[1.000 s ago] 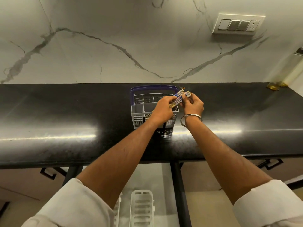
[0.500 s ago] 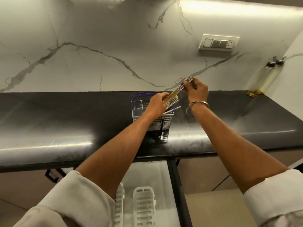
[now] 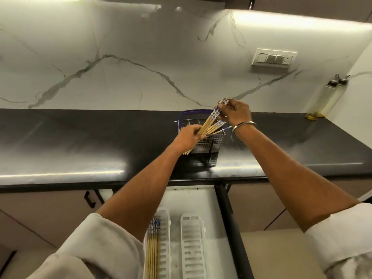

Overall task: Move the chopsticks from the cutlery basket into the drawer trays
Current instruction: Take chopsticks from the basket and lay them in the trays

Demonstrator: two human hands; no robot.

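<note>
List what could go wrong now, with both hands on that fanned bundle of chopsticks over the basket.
1. The chopsticks are splayed, not aligned; the left hand grips only their lower part, so one may slip onto the black counter.
2. The right hand pinches just the patterned tops; pulling might scatter the rest.
3. The light cutlery basket may tip if snagged.

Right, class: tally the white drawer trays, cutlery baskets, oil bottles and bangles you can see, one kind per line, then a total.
White drawer trays: 2
Cutlery baskets: 1
Oil bottles: 2
Bangles: 1
Total: 6
</note>
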